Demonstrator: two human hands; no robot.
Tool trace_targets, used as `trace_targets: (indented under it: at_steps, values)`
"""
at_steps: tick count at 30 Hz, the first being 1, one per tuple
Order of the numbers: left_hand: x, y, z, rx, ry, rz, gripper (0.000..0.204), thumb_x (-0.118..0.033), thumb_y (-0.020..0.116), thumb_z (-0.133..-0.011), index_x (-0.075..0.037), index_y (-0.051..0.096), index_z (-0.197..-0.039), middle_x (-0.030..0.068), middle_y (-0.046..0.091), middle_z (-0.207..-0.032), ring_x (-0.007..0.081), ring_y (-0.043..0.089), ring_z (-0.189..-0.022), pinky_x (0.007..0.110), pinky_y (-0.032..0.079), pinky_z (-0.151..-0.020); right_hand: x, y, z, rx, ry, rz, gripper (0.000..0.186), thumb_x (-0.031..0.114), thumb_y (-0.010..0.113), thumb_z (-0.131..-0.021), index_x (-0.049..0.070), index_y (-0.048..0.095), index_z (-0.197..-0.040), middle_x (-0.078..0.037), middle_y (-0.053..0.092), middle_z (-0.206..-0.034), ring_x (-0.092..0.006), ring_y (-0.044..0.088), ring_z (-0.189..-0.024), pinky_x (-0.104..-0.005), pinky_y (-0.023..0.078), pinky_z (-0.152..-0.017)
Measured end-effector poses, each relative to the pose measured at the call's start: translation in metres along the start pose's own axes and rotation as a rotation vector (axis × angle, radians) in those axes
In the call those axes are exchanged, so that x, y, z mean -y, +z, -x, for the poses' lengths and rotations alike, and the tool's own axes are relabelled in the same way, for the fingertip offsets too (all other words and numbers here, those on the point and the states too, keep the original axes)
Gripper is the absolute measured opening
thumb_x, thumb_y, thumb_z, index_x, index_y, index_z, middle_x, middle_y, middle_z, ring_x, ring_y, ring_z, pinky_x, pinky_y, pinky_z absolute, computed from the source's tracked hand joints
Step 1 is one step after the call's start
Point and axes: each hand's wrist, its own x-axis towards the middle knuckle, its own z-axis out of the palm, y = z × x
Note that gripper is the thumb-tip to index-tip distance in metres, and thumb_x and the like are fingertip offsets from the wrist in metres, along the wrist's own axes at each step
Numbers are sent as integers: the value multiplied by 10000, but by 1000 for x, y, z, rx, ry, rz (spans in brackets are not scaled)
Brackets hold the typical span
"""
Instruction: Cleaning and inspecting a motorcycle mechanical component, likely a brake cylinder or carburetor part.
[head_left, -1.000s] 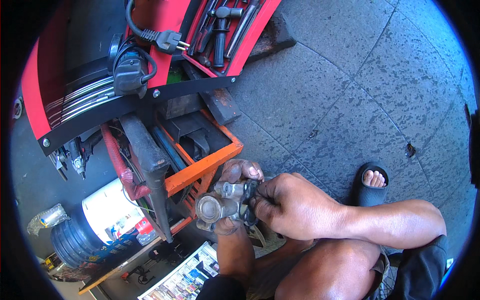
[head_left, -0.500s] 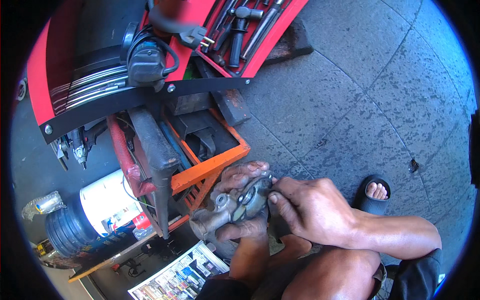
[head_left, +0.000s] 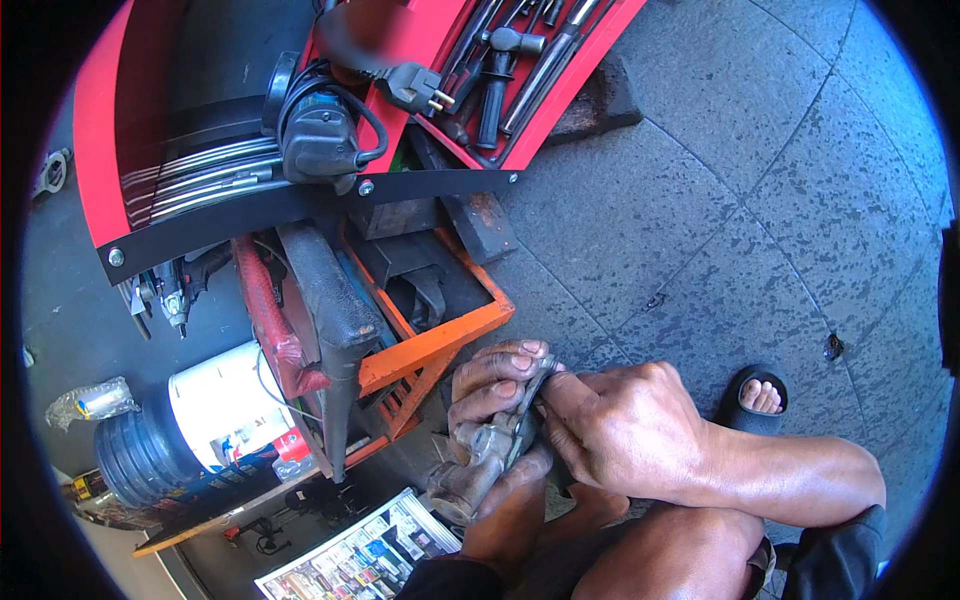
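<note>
My left hand is wrapped round a grey cast-metal part, with its fingers over the far side and the thumb along the near side. One end of the part is a rounded cylinder, pointing toward the lower left. At the part's upper right edge, my right hand is closed, thumb and curled fingers against it. Whatever lies between those right fingertips is hidden. The hollow face of the casting is turned mostly out of sight.
Beyond my hands is an orange metal frame beside a black padded bar. A red tool tray holds a hammer and a corded power tool. Left are a white bucket and a printed sheet.
The casting has been tilted in my left hand, so its hollow face shows less. My left fingers have shifted over its top. The right hand remains at its edge. The whole view has shifted slightly.
</note>
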Motion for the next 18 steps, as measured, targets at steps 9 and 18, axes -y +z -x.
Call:
trace_targets:
  at_steps: [9,18]
  values:
    - [-2,2,-10,39,105,40,739,-697,444,-980,-12,517,-1248,217,578,-1092,379,668,-970,454,673,-733,7,-4,-3,123,226,-412,176,154,652,-901,-14,648,-848,-243,639,-672,-436,682,-639,-506,556,-595]
    - [5,-1,-18,-132,109,94,981,-863,217,-890,20,483,-1226,266,586,-1069,411,675,-857,483,668,-705,12,-9,-3,46,94,-108,137,164,657,-950,32,620,-959,-162,658,-711,-400,679,-647,-489,560,-572]
